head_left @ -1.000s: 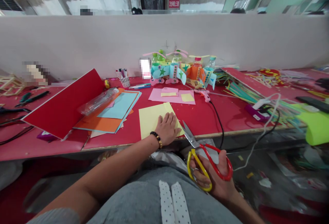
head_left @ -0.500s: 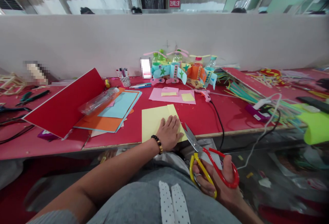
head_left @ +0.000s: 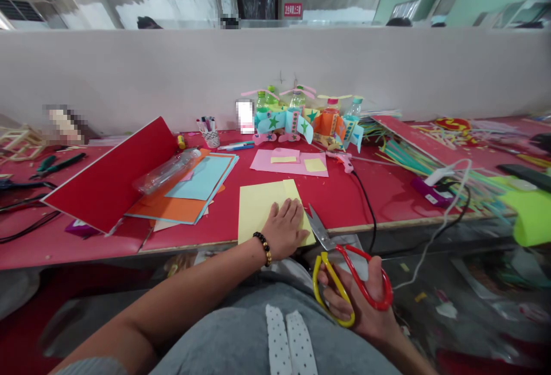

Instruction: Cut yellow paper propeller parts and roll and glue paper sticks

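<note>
A pale yellow sheet of paper (head_left: 256, 208) lies at the front edge of the red table, with a narrow strip of the same colour along its upper right. Flat on it rests my left hand (head_left: 283, 230), fingers stretched out, a beaded bracelet at the wrist. My right hand (head_left: 364, 300) is wrapped round a pair of scissors (head_left: 322, 231) with one yellow and one red handle. The blades point up and left, beside the sheet's right edge. Beyond the sheet, a pink sheet (head_left: 262, 160) carries two small yellow pieces (head_left: 315, 165).
Orange and blue sheets (head_left: 189, 190) with a clear plastic bottle (head_left: 170, 171) lie left, by a leaning red board (head_left: 112, 180). Decorated bottle planes (head_left: 297, 116) stand at the back. A pink glue gun (head_left: 343, 161) trails its cord; a purple power strip (head_left: 430, 191) sits right.
My right hand and the scissors have shifted slightly left. My left hand stays flat on the yellow sheet. The whole view has dipped down a little in the frame.
</note>
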{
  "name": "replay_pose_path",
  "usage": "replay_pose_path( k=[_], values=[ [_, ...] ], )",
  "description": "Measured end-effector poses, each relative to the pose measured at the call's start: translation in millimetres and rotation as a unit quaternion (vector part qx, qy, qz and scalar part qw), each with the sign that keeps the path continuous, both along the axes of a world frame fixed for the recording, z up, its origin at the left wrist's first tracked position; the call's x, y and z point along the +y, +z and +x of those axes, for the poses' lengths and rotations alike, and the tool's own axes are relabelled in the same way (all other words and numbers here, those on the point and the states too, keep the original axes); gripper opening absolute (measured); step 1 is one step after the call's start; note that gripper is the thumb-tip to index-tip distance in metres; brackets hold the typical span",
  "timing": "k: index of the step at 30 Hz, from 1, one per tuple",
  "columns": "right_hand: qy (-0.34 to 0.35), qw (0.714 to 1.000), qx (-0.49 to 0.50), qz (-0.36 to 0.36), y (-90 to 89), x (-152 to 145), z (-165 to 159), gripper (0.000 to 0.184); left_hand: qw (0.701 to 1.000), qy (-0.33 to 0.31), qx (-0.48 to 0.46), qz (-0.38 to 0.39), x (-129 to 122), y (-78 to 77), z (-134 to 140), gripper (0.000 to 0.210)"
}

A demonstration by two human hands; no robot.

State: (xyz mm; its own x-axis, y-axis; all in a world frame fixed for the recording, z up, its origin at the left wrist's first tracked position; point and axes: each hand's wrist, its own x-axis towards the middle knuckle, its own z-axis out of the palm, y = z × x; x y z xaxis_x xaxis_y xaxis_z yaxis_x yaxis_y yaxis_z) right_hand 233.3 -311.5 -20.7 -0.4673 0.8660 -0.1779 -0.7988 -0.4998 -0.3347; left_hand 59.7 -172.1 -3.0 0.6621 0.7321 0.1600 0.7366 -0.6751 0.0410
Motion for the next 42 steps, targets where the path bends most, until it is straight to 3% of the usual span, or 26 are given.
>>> replay_pose_path(
  k=[6,12,24,32,42],
  values=[
    [-0.008,1.0,-0.013,0.008,5.8,-9,-3,0.084,1.0,0.014,-0.012,-0.021,9,3.6,0,0.057],
    [0.004,1.0,-0.004,0.028,3.9,-9,-5,0.097,1.0,0.013,-0.007,0.005,25,-7.3,1,0.056],
    [-0.058,0.998,0.007,-0.009,-4.1,16,-8,0.081,1.0,0.007,-0.008,0.006,23,-3.7,0,0.056],
    [-0.018,1.0,-0.005,0.001,6.2,-4,-5,0.084,1.0,-0.02,-0.017,0.001,8,3.0,-5,0.054],
    [-0.004,1.0,-0.011,0.012,1.7,-6,-3,0.091,1.0,-0.003,-0.019,0.012,30,-6.4,4,0.052]
  ],
)
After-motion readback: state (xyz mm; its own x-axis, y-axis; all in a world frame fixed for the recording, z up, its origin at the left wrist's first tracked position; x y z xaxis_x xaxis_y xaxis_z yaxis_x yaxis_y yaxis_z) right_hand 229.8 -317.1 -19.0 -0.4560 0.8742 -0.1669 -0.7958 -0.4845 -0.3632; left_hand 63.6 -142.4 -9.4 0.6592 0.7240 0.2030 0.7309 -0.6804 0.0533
